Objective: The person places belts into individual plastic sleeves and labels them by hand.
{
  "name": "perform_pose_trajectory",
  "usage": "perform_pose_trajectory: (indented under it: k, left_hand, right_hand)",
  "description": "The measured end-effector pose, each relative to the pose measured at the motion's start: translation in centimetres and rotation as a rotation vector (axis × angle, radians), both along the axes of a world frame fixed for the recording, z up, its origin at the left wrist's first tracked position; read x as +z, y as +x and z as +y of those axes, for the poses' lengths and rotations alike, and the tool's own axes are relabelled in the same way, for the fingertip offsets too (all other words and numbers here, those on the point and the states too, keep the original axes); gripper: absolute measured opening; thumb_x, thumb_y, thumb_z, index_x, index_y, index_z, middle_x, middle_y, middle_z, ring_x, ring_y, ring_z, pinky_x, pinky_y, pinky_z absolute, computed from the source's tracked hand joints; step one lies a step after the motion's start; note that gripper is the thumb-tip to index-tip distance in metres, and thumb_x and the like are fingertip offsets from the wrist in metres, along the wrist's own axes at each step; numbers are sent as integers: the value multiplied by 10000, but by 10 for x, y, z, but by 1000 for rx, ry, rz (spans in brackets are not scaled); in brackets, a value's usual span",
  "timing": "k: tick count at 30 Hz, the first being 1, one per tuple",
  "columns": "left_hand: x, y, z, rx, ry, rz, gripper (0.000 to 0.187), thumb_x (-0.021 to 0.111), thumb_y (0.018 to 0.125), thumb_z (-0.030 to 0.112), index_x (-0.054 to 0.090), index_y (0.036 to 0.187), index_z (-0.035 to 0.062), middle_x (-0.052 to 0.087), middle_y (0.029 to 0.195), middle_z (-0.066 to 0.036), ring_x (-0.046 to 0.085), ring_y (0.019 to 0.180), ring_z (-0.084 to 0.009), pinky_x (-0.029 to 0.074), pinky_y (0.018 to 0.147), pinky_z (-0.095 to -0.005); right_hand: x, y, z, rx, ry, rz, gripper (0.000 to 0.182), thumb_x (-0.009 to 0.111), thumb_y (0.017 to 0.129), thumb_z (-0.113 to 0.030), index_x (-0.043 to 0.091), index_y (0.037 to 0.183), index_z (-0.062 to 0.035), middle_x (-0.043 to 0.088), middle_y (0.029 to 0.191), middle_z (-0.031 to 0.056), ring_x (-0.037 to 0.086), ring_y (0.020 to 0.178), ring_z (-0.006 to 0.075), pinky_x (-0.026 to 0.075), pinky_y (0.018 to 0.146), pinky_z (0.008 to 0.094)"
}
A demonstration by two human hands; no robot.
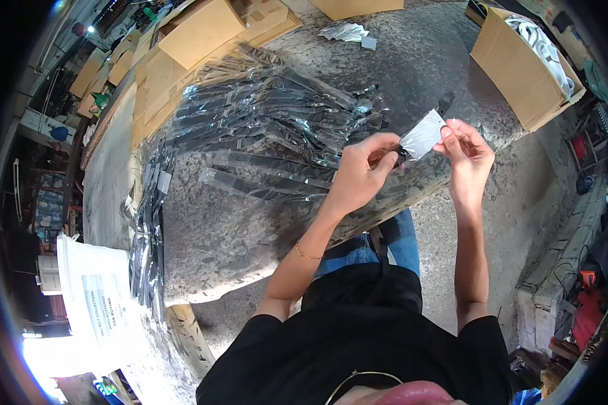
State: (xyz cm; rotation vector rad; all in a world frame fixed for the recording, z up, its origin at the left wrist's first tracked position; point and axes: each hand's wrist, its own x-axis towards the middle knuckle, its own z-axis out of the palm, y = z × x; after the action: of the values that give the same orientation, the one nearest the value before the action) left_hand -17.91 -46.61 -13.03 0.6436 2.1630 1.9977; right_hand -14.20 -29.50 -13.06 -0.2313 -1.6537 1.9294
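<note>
A small silver-grey rectangular tag, creased and shiny, is held between my two hands above the table's front edge. My left hand is closed, with thumb and fingers pinching at its lower left corner, where a bit of something dark shows. At its right edge, my right hand grips it between thumb and forefinger. Just left of my hands lies a spread pile of black belts in clear plastic sleeves. Some sleeve ends reach under my left wrist. Whether the tag is joined to a belt is hidden by my fingers.
The dark, worn table curves around me. A stack of white tags lies at its back. An open carton with white strips stands right; cardboard lies back left. More sleeved belts hang over the left edge beside a white printed container.
</note>
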Motion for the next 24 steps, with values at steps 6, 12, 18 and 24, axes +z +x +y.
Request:
perform_pose_trajectory:
  k: [6, 12, 18, 24]
  left_hand:
    - [6, -16, 0, -206, -7, -36, 134, 586, 882, 55, 617, 955, -53, 648, 761, -51, 565, 673, -46, 448, 585, -226]
    - [14, -11, 5, -221, 1, -49, 135, 598, 870, 35, 602, 988, -31, 635, 831, -35, 554, 699, -52, 446, 621, -221]
    - [6, -14, 5, -196, 26, -28, 136, 594, 860, 14, 565, 988, -22, 627, 860, -34, 552, 732, -56, 448, 631, -222]
    - [14, -7, 14, -206, 90, 31, 200, 643, 840, 54, 571, 1009, -24, 633, 862, -62, 577, 760, -73, 464, 652, -233]
  right_hand:
    - [7, 1, 2, 167, 198, 21, 118, 592, 880, 6, 637, 989, 12, 641, 863, 47, 589, 749, 93, 512, 704, 246]
    - [13, -4, 12, 191, 122, 53, 151, 609, 880, -23, 606, 1031, -9, 620, 895, 27, 560, 793, 77, 474, 720, 230]
    - [23, -1, 8, 433, 97, -34, 128, 619, 886, -79, 588, 995, -21, 622, 903, 16, 582, 839, 86, 510, 717, 255]
    - [20, -5, 21, 433, -165, -36, 31, 634, 863, -61, 608, 871, -46, 632, 870, 18, 622, 800, 107, 533, 721, 258]
